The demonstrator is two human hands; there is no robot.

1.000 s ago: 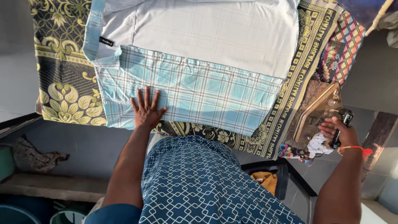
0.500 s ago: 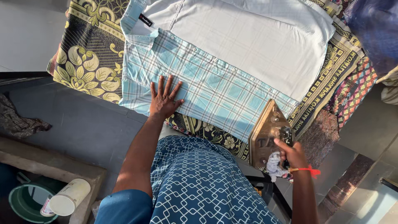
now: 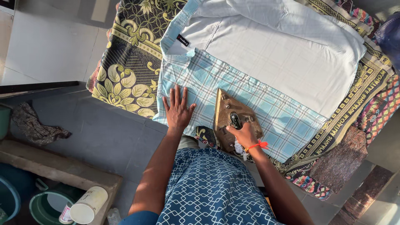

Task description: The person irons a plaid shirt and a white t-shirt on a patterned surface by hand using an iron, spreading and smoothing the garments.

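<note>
On the desk, a shirt is being pressed with an iron.
Right hand grips the iron's handle on the checked front panel; left hand lies flat, fingers spread, on the panel just beside it. A patterned cloth lies underneath.

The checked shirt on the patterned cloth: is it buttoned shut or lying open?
Open. The shirt's checked front panel is folded back, baring the pale inside, and its row of buttons lies unfastened along the edge.
</note>
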